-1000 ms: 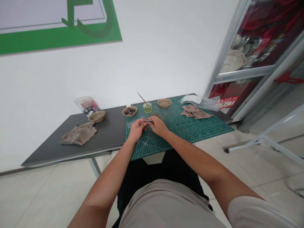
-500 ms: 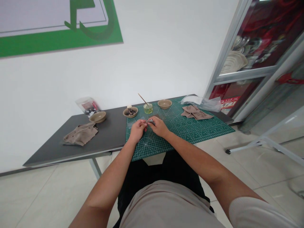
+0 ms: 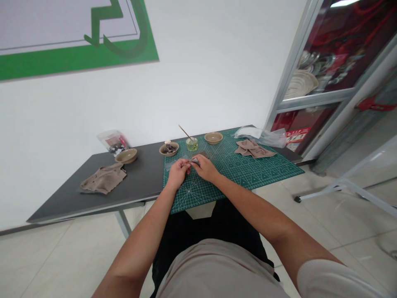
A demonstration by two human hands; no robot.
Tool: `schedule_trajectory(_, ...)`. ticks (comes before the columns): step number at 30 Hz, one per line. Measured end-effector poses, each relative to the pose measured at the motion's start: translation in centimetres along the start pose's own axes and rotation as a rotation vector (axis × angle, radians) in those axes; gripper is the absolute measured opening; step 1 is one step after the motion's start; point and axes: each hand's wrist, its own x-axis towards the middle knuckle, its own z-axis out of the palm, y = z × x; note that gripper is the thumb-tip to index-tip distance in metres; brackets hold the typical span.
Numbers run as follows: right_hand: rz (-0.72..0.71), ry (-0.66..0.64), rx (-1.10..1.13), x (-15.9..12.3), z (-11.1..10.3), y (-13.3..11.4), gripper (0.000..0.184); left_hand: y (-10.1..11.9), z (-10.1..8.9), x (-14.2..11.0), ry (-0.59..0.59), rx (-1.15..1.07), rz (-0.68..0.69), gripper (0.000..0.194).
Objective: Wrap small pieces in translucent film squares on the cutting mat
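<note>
Over the green mat, hands still pinch a grey piece.

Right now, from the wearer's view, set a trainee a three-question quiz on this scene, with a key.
1. True or false: the thin stick leans in the clear jar.
2. What lies on the green mat, to the right of the right hand? A) scissors B) a crumpled brown cloth C) a spoon
3. How many brown bowls are on the table, counting the mat?

Key: 1 true; 2 B; 3 three
</note>
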Motion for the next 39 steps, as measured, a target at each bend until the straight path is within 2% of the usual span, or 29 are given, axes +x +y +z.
schedule_trajectory(6,0.026,0.001,0.029,-0.06,-0.34,-0.27,0.009,-0.58,-0.05,0.29,0.007,-0.039,-0.031,0.020)
schedule_trajectory(14,-0.026,0.031,0.074,-0.07,-0.09,0.16,0.009,0.14,0.01,-0.02,-0.011,-0.041,-0.025,0.020)
schedule_trajectory(33,0.054,0.012,0.087,-0.05,-0.19,0.18,0.010,-0.13,-0.05,0.03,-0.010,-0.080,-0.023,0.019)
schedule_trajectory(39,0.022,0.081,0.107,-0.27,-0.36,-0.22,0.012,-0.19,-0.05,0.15,-0.005,-0.115,0.018,0.028)
